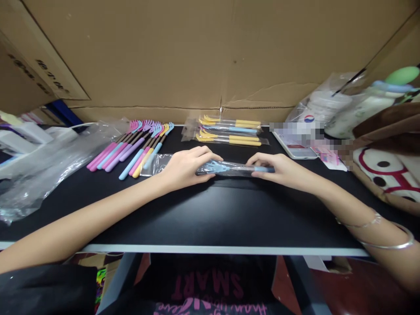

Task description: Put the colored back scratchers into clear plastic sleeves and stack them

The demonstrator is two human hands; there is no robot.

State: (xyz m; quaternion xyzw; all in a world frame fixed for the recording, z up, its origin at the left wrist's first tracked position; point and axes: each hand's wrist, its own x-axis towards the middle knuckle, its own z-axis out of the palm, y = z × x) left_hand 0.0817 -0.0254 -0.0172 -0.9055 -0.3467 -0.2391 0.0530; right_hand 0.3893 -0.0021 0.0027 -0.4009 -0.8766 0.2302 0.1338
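Blue back scratcher (pixel 218 167) lies sideways in a clear sleeve (pixel 155 166) at the middle of the table (pixel 197 218), between both hands; the left hand (pixel 188 167) curves over the sleeve, its thumb and forefinger parted around the claw end, and I cannot tell whether they grip it; the right hand's (pixel 277 169) fingers are nearly closed, pinching the handle; loose back scratchers (pixel 131 153) fan out to the left; sleeved ones (pixel 243 127) lie behind; a phone (pixel 300 151) is beyond the right hand.

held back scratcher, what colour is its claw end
The claw end is light blue, best seen in the head view.
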